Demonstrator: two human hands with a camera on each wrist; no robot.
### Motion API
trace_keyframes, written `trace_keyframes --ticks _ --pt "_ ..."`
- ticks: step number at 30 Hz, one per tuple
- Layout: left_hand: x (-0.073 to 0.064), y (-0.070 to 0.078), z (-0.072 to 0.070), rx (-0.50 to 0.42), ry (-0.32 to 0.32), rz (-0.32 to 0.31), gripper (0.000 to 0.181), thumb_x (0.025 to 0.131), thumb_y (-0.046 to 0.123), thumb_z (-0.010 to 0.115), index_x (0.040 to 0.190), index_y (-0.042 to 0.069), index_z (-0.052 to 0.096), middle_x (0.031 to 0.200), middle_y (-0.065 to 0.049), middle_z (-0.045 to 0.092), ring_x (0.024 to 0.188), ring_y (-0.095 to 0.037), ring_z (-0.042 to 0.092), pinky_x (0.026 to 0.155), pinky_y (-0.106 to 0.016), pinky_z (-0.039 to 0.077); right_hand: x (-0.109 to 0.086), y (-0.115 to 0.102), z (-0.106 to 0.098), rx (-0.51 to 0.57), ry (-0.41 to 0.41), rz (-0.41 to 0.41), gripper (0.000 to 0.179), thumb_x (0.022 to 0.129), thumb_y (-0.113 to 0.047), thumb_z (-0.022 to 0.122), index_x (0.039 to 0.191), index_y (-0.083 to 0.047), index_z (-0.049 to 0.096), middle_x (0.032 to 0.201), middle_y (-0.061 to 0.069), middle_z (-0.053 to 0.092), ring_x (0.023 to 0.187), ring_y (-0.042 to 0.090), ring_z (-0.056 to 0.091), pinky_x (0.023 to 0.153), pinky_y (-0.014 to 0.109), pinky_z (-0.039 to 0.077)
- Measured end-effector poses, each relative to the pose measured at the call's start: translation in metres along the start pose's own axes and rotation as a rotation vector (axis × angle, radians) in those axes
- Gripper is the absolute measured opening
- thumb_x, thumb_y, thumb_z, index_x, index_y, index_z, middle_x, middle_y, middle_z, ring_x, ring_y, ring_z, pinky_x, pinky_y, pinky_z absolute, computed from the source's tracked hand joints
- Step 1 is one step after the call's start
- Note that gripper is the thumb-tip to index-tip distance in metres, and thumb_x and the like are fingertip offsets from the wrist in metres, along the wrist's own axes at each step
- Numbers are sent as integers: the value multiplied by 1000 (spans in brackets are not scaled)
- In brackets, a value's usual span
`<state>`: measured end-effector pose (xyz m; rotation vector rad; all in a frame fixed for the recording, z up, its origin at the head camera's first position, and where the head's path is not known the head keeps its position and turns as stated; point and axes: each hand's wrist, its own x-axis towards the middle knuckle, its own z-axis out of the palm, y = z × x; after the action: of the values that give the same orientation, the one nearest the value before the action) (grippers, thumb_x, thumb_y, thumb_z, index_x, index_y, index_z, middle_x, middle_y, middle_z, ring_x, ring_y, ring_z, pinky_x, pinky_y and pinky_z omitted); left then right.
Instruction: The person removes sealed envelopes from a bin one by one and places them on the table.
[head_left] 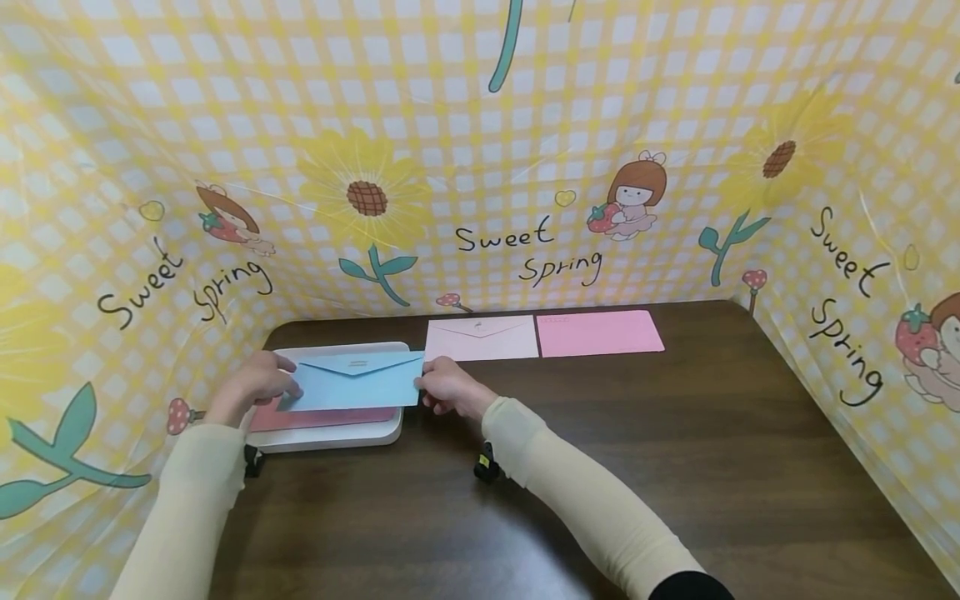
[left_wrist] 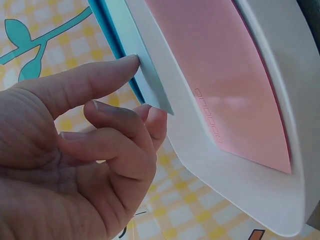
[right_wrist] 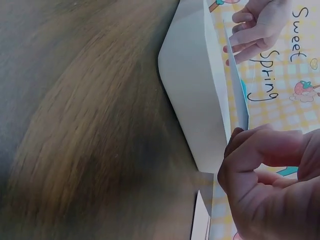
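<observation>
A light blue envelope (head_left: 356, 390) with a pointed flap hangs above a shallow white tray (head_left: 322, 440). My left hand (head_left: 255, 385) pinches its left end; in the left wrist view the thumb presses one face and a fingertip shows behind the edge. At the other end my right hand (head_left: 456, 388) pinches the right edge between thumb and curled fingers. Inside the tray lies a pink envelope (left_wrist: 225, 75), partly hidden by the blue one in the head view. In the right wrist view the blue envelope (right_wrist: 239, 95) appears nearly edge-on, raised over the tray.
Behind and right of the tray, a pale pink envelope (head_left: 482, 340) lies flap up, with a brighter pink envelope (head_left: 600, 333) beside it. The dark wooden table (head_left: 615, 450) is enclosed at the back and sides by a yellow checked cloth (head_left: 480, 150).
</observation>
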<state>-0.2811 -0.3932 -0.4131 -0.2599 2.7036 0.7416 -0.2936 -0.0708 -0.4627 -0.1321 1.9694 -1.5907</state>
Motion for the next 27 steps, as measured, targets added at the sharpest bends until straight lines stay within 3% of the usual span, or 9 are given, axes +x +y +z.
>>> trace_keyframes --ticks 7,15,21,27 --pt "-1 1 3 -1 7 48 62 88 11 77 137 -19 53 128 -38 58 101 -42 63 79 -46 57 -1 4 -3 -40 21 -5 12 107 -10 59 104 -1 66 73 7 55 57 16 50 51 25 44" --pt "-4 5 6 13 -7 57 60 90 12 77 136 -18 54 126 -37 60 104 -44 65 84 -54 55 -1 12 -11 -64 44 -24 13 106 -10 61 105 -1 69 70 5 53 54 15 48 49 24 41" --pt "-1 7 9 9 -41 94 60 89 12 77 136 -18 54 123 -34 63 96 -36 68 79 -48 55 -1 18 -21 -57 85 -33 18 104 -12 64 91 -3 72 67 3 52 53 15 47 49 25 40" --pt "-1 9 12 -2 -33 130 58 89 11 75 135 -18 56 117 -30 66 87 -28 66 68 -38 53 -3 24 -31 -30 66 -34 25 104 -13 65 81 -4 65 65 1 48 52 15 45 50 25 37"
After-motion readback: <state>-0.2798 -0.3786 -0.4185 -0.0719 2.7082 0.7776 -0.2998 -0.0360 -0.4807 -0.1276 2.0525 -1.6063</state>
